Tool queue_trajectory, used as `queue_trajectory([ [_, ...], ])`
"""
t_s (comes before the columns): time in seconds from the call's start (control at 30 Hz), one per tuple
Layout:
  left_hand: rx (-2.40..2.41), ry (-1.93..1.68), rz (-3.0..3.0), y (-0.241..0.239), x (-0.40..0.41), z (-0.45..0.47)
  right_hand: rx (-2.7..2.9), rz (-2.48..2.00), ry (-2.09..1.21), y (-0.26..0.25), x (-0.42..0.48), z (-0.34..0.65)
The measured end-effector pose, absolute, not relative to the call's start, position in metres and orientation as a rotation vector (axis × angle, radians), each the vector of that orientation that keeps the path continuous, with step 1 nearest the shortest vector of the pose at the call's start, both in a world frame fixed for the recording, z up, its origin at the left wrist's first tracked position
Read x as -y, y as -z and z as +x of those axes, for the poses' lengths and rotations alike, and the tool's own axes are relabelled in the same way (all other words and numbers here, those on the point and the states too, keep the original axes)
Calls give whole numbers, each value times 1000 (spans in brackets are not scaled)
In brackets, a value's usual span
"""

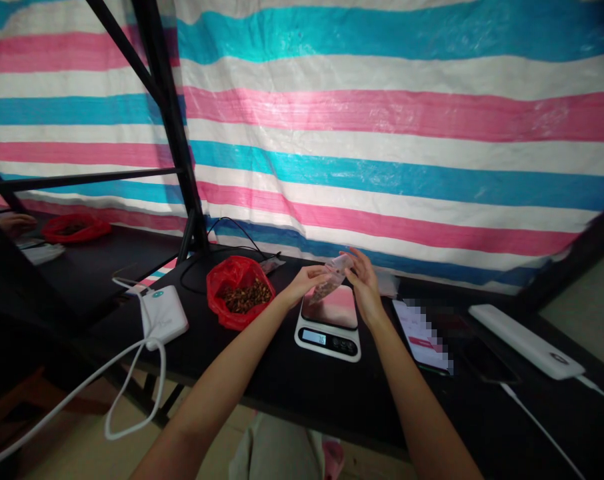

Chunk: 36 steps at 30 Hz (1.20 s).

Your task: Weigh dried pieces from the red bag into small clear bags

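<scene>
Both of my hands hold a small clear plastic bag [333,277] with brown bits in it, just above a white kitchen scale [328,325]. My left hand [305,280] pinches the bag's left side. My right hand [363,287] grips its right side and top. The scale has a shiny plate and a lit display. To the left of the scale lies a red plastic bag [238,292], open, with a heap of brown dried pieces inside.
A black table [282,380] carries a white power bank [163,313] with a looping white cable on the left, a phone [422,337] and a long white power bank [526,341] on the right. A striped tarp hangs behind. Another red bag [75,228] and someone's hand lie far left.
</scene>
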<state>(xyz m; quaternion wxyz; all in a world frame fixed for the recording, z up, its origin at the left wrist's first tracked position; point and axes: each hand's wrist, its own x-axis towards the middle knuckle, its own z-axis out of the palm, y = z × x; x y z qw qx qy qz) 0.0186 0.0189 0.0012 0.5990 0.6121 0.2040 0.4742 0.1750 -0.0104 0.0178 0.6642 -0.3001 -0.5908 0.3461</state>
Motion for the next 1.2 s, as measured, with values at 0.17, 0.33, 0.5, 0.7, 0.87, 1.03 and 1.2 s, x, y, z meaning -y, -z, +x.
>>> queue_trajectory([
  [0.17,-503,-1120,1394,-7,-15,19,1440,-743,-625,-26,16,176],
  [0.33,-524,-1130,1407,-10,-13,18,1393,-778,-632,-29,19,175],
  [0.5,-582,-1169,1450,-7,-21,14,1184,-794,-632,-23,11,181],
  [0.7,-776,-1175,1781,4,-30,15,914,-921,-633,0,-15,200],
  [0.87,-818,-1009,2070,13,-23,23,803,-950,-733,26,-34,213],
  [1.03,-716,-1063,1972,10,-27,21,859,-1039,-715,40,-37,219],
  [1.2,-889,-1443,1825,5,-42,7,1004,-1106,-652,46,-39,222],
])
